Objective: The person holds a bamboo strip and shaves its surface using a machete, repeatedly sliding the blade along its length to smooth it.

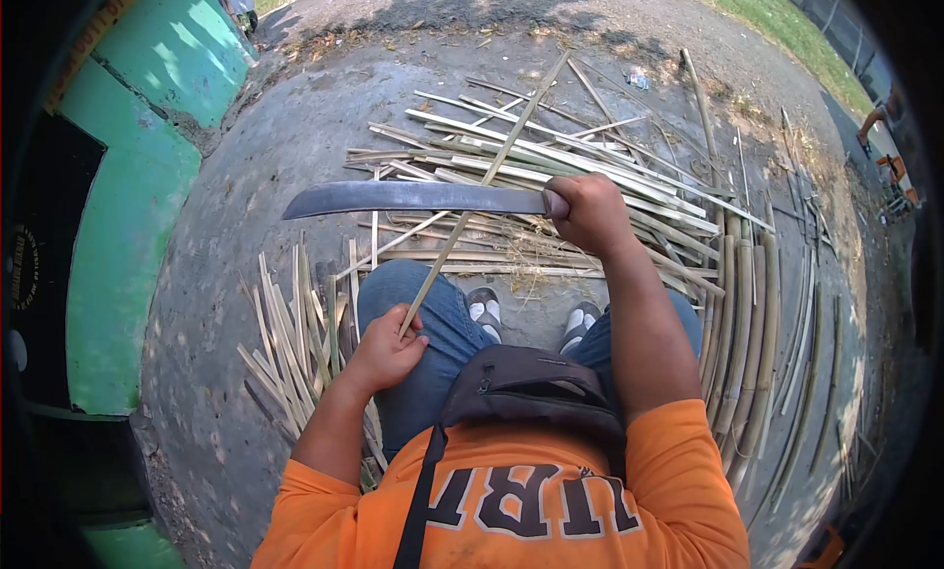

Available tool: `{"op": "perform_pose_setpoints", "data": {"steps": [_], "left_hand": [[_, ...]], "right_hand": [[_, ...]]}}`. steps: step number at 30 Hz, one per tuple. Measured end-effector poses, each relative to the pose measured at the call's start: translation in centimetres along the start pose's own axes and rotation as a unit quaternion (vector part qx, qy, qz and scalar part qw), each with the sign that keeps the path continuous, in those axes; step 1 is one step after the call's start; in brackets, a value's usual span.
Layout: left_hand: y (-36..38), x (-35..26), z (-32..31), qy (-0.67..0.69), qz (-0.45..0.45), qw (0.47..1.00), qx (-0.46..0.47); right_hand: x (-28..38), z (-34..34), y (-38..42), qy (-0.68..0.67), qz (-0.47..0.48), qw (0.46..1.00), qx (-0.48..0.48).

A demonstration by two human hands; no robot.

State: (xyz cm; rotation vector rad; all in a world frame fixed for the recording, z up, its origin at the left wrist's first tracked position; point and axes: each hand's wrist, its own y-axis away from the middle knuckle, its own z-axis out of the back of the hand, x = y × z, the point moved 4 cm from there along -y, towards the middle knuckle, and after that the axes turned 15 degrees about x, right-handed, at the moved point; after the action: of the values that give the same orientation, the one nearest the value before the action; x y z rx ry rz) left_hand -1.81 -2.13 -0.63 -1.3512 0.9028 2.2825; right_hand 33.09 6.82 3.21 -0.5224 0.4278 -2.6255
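My right hand (593, 213) is closed round the wooden handle of a machete (413, 198). Its long broad blade points left, level across the view in front of my knees. In my left hand (388, 350), held by my left knee, is the near end of a thin bamboo strip (502, 154). The strip slants up and away to the right, and the blade overlaps it in this view. Beyond the blade lies a pile of split bamboo strips (580, 166) on the ground.
More split strips (285, 323) lie beside my left leg. Whole bamboo poles (744, 323) run along the ground at my right. A green wall (138, 215) stands at the left. Part of another person (878, 117) shows at the far right edge.
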Motion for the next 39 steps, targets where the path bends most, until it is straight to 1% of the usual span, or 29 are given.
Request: {"op": "perform_pose_setpoints", "data": {"steps": [3, 4, 5, 7, 8, 11, 12, 15, 16, 17, 19, 22, 23, 25, 28, 29, 30, 31, 32, 34, 36, 37, 39], "left_hand": [[0.3, 0.5, 0.0, -0.007, -0.004, 1.000, 0.002], [0.3, 0.4, 0.0, -0.012, -0.007, 1.000, 0.003], [0.4, 0.2, -0.1, -0.018, -0.008, 1.000, 0.003], [0.4, -0.3, -0.2, -0.031, -0.011, 0.999, 0.004], [0.3, -0.5, -0.2, -0.039, -0.014, 0.999, 0.006], [0.0, -1.0, -0.2, -0.049, -0.015, 0.999, 0.014], [0.0, -1.2, -0.2, -0.044, -0.012, 0.999, 0.017], [0.0, -1.0, -0.2, -0.046, -0.010, 0.999, 0.014], [0.1, -0.9, -0.2, -0.049, -0.011, 0.999, 0.011], [0.2, -0.9, -0.2, -0.042, -0.008, 0.999, 0.012], [0.4, -0.8, -0.2, -0.027, -0.003, 1.000, 0.012], [0.3, -0.1, -0.1, -0.032, -0.011, 0.999, 0.007], [0.4, 0.0, -0.1, -0.029, -0.007, 1.000, 0.008], [0.3, -0.3, -0.1, -0.025, -0.001, 1.000, 0.012], [-0.3, 0.0, 0.4, -0.078, -0.096, 0.992, 0.010], [-0.3, 0.6, 0.8, 0.059, -0.063, 0.995, 0.048], [-0.1, 0.9, 1.1, 0.195, -0.029, 0.977, 0.084], [-0.1, 1.1, 1.0, 0.326, 0.005, 0.938, 0.120], [-0.1, 1.0, 1.0, 0.278, 0.023, 0.954, 0.107], [0.1, 0.0, 0.6, 0.181, 0.061, 0.978, 0.079], [0.4, -0.8, -0.1, 0.182, 0.044, 0.980, 0.072], [0.6, -1.0, -0.3, 0.183, 0.034, 0.980, 0.068], [0.9, -0.4, -0.3, 0.216, 0.030, 0.970, 0.105]], "right_hand": [[-2.1, 0.5, 0.1, 0.017, -0.056, 0.998, 0.010], [-3.2, 0.9, 0.3, -0.002, -0.079, 0.997, -0.008], [-4.4, 1.1, 0.8, -0.037, -0.145, 0.988, -0.018], [-6.4, 1.9, 1.7, -0.104, -0.275, 0.955, -0.039], [-7.7, 1.4, 2.2, -0.125, -0.277, 0.950, -0.068], [-7.1, 1.5, 2.6, -0.144, -0.277, 0.948, -0.070], [-6.0, 2.1, 2.3, -0.125, -0.263, 0.954, -0.066], [-4.0, 1.9, 1.5, -0.068, -0.162, 0.984, -0.022], [-3.0, 1.8, 1.1, -0.045, -0.103, 0.993, -0.037], [-2.2, 1.7, 1.0, -0.023, -0.079, 0.997, -0.012], [-1.5, 1.7, 0.7, -0.008, -0.051, 0.999, 0.002], [-3.6, 1.3, 0.9, -0.017, -0.117, 0.993, -0.010], [-4.7, 1.2, 1.2, -0.049, -0.189, 0.981, -0.017], [-7.2, 1.0, 2.1, -0.110, -0.328, 0.938, -0.031], [-10.8, -0.9, 3.3, -0.179, -0.370, 0.904, -0.120], [-11.4, -1.4, 3.5, -0.239, -0.378, 0.884, -0.136], [-11.4, -1.6, 3.7, -0.299, -0.385, 0.860, -0.150], [-11.4, -1.8, 3.8, -0.356, -0.390, 0.833, -0.164], [-11.5, -1.9, 3.7, -0.397, -0.388, 0.813, -0.175], [-11.0, -1.3, 3.8, -0.419, -0.382, 0.800, -0.195], [-10.2, -0.6, 3.9, -0.438, -0.382, 0.788, -0.203], [-10.3, -0.6, 4.0, -0.432, -0.376, 0.794, -0.203], [-10.4, -0.5, 3.9, -0.420, -0.362, 0.807, -0.203]]}}
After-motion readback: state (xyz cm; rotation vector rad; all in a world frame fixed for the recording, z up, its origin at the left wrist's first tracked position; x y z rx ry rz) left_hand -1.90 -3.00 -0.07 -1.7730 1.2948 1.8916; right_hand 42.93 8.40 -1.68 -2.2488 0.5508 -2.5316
